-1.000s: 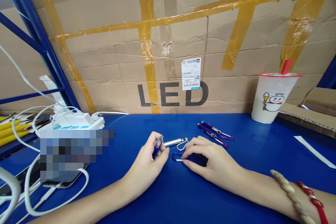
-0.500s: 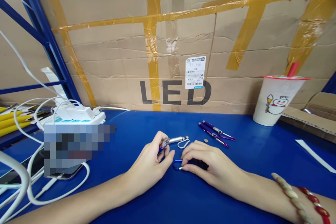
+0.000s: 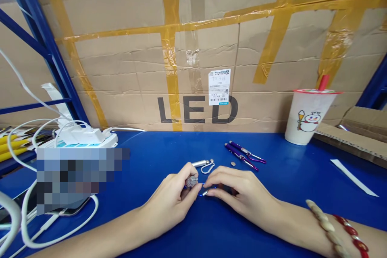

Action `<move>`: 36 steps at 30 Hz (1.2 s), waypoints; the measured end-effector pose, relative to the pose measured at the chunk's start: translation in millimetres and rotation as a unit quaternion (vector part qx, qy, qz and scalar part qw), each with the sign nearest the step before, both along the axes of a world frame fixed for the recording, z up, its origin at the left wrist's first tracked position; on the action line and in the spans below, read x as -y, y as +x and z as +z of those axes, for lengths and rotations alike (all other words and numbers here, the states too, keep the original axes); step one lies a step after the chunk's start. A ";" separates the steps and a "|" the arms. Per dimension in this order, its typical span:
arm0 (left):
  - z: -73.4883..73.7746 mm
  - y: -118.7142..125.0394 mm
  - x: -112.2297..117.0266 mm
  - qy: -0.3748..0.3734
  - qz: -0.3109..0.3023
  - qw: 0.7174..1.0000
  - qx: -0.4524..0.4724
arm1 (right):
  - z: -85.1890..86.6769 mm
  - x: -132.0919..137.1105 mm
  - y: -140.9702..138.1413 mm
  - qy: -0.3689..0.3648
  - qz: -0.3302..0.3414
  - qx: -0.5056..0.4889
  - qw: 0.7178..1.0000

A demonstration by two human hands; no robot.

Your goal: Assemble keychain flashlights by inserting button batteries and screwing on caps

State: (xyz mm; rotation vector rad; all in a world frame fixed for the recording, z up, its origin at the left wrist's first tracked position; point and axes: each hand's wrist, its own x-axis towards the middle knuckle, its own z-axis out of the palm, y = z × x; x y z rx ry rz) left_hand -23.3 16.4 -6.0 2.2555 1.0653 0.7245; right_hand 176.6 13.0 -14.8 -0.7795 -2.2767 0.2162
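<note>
My left hand (image 3: 178,193) is closed round a small blue keychain flashlight, whose grey, silvery end (image 3: 191,181) faces me; most of its body is hidden by the fingers. Close beside it, my right hand (image 3: 238,187) pinches a blue carabiner clip (image 3: 205,193) between thumb and fingers. The clip's left end comes right up to my left fingertips; whether they touch it I cannot tell. Just beyond the hands lie a silver flashlight tube (image 3: 199,164), a silver carabiner (image 3: 208,167) and small button cells. Another button cell (image 3: 233,164) lies farther right.
Two purple flashlights with clips (image 3: 242,155) rest behind my right hand. A drink cup (image 3: 308,119) with a red straw and a white strip (image 3: 352,176) are at right. A power strip (image 3: 110,140) and cables crowd the left. A large cardboard box (image 3: 136,76) walls the back.
My left hand has turned the flashlight so its end points toward me. The blue clip has shifted to meet the left fingertips. The whole view has moved slightly.
</note>
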 end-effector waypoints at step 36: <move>0.5 0.4 4.1 0.041 -0.006 0.999 0.011 | 2.5 4.8 -2.6 0.053 0.017 0.151 0.987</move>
